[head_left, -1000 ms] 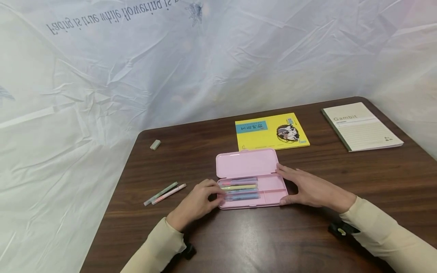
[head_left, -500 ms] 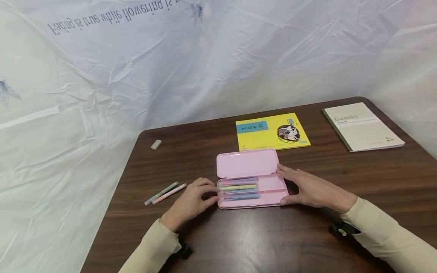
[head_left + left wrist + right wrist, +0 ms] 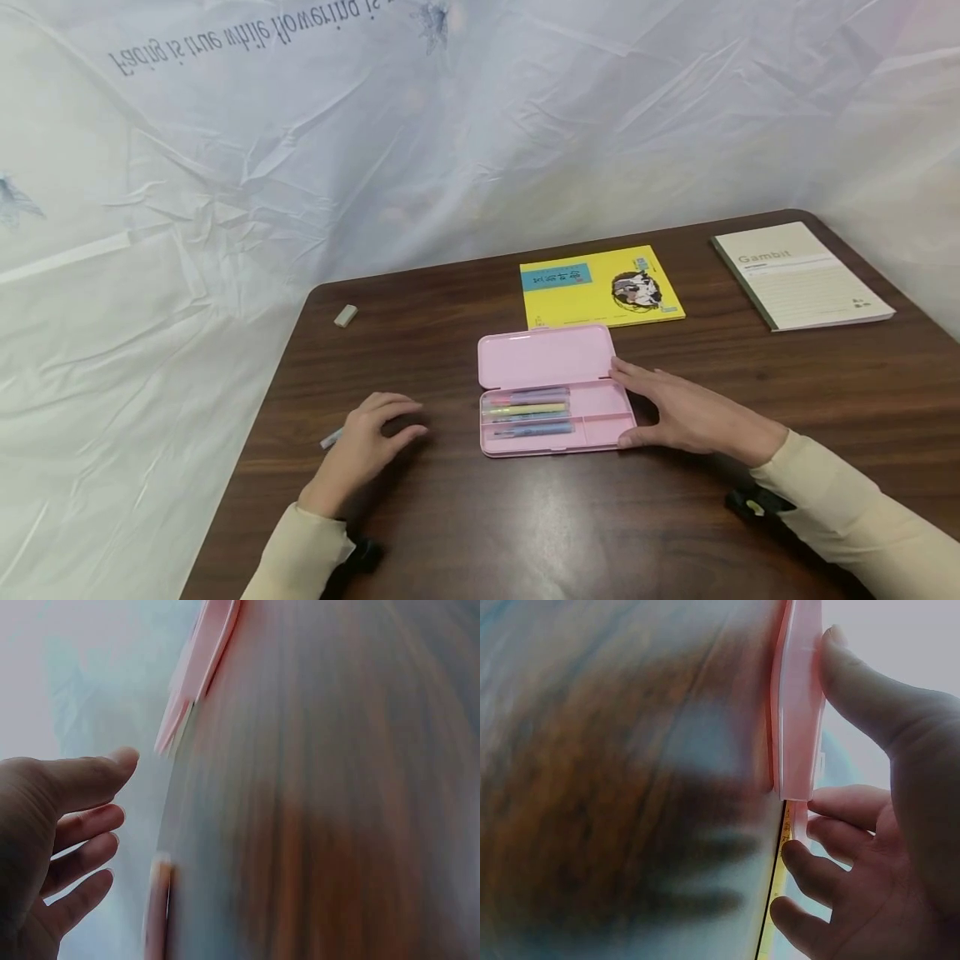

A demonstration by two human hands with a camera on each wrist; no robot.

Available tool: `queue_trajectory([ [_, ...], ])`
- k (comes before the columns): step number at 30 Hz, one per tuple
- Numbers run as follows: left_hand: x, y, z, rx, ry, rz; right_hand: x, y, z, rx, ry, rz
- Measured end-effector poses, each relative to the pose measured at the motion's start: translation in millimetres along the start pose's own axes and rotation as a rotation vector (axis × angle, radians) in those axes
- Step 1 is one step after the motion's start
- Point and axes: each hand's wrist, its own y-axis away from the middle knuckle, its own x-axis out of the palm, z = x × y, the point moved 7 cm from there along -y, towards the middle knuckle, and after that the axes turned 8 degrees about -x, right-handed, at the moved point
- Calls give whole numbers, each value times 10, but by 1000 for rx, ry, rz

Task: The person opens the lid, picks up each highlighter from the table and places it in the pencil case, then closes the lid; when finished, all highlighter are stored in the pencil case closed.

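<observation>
A pink pencil case (image 3: 609,430) lies with its lid (image 3: 546,357) raised and tipped back. Several pens lie in it: a yellow pen (image 3: 528,409), a purple one (image 3: 534,396) and a blue one (image 3: 536,429) among them. My right hand (image 3: 686,412) rests against the case's right end, thumb at the front corner and fingers by the hinge, loosely extended. Left of the case, my left hand (image 3: 360,446) hovers over the loose pens with parted fingers and nothing between them. It hides most of them; one pen end (image 3: 330,438) pokes out. A blurred pen (image 3: 157,911) shows in the left wrist view.
A yellow booklet (image 3: 600,287) lies just behind the raised lid. Farther right is a cream notebook (image 3: 802,275) marked "Gambit". A small eraser (image 3: 346,316) sits at the back left of the dark wooden table (image 3: 570,517). White cloth (image 3: 480,125) hangs behind.
My left hand has left the pencil case's left end and moved left over the loose pens, covering them. My right hand stays at the case's right end.
</observation>
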Motion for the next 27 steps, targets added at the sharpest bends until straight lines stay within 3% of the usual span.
queue_trajectory([
  [7,-237,205,321,-88,-47,-72,3,-7,20,-17,7,1],
  [14,-434,396,590,-202,-151,-95,18,3,-3,-15,9,-2],
  [21,-535,537,750,-278,-181,-115,8,3,-3,-5,3,3],
  [27,-546,598,797,-320,-175,-104,11,-4,9,-5,0,13],
])
